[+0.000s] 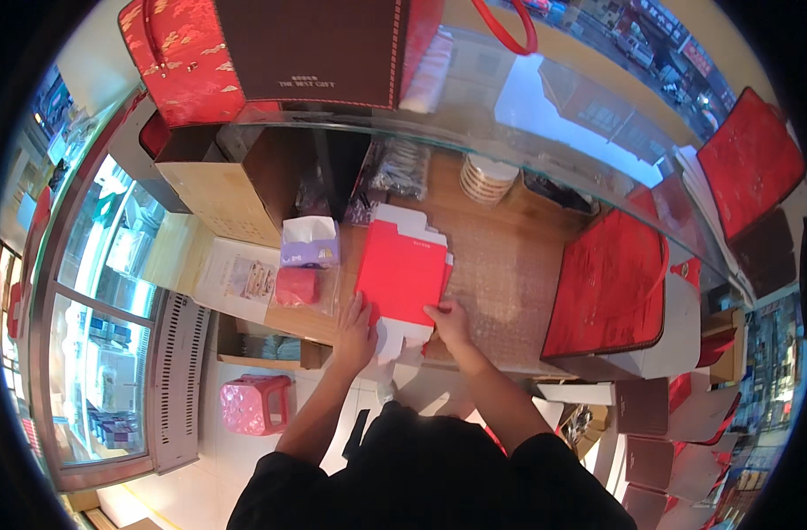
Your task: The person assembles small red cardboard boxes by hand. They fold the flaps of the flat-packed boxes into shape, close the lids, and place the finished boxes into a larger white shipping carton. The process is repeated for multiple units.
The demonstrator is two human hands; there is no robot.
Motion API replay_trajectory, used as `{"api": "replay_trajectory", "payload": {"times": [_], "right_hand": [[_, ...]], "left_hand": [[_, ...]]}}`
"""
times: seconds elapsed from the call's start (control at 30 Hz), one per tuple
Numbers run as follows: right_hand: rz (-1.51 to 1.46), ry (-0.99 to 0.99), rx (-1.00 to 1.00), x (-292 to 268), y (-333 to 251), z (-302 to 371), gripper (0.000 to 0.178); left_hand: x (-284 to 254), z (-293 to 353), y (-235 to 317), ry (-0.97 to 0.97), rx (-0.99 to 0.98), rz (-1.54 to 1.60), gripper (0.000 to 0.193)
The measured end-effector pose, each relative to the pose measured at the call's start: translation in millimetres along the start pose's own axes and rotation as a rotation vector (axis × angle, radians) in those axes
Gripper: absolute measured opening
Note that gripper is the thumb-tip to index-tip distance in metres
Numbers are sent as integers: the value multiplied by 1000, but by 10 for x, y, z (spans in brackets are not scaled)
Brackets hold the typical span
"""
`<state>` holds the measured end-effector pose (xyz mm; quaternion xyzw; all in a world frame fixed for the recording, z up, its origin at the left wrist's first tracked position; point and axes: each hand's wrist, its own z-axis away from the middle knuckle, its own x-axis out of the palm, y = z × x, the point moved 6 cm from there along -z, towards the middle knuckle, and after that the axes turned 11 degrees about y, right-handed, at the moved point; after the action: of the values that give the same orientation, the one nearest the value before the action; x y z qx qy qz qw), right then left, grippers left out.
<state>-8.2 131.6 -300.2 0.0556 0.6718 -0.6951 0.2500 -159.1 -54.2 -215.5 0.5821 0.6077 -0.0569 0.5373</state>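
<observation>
A flat, unfolded cardboard box (403, 269), red with white flaps, lies on the wooden counter in front of me. It seems to lie on more such sheets, as edges stick out at its right. My left hand (355, 337) rests at its lower left edge, fingers stretched out along the side. At the lower right edge, my right hand (449, 323) pinches the cardboard with the thumb on top. White flaps hang past the counter's front edge between my wrists.
Left of the cardboard are a purple tissue box (311, 242) and a small red packet (297, 286). Stacked bowls (488, 178) stand behind, under a glass shelf (474, 147). A red gift box (608, 283) is at the right. A pink stool (255, 405) stands on the floor.
</observation>
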Motion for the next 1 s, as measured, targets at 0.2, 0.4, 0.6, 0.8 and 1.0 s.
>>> {"api": "replay_trajectory", "payload": {"times": [0.2,0.4,0.6,0.8,1.0], "right_hand": [[-88,8,78,7,295,-79,26],[-326,-112,343,-14,110,0,17],[-586,-291,448,-41,9,-8,15],[-664,-263,354,-296,-302,57,23],[-716,-266,-47,-1187,-1090,250,17]], "left_hand": [[0,47,33,-19,-38,55,43],[-74,54,89,-28,-68,22,43],[-92,64,144,2,-108,46,42],[-106,123,326,9,-120,3,44],[-458,-169,929,129,-4,122,41]]}}
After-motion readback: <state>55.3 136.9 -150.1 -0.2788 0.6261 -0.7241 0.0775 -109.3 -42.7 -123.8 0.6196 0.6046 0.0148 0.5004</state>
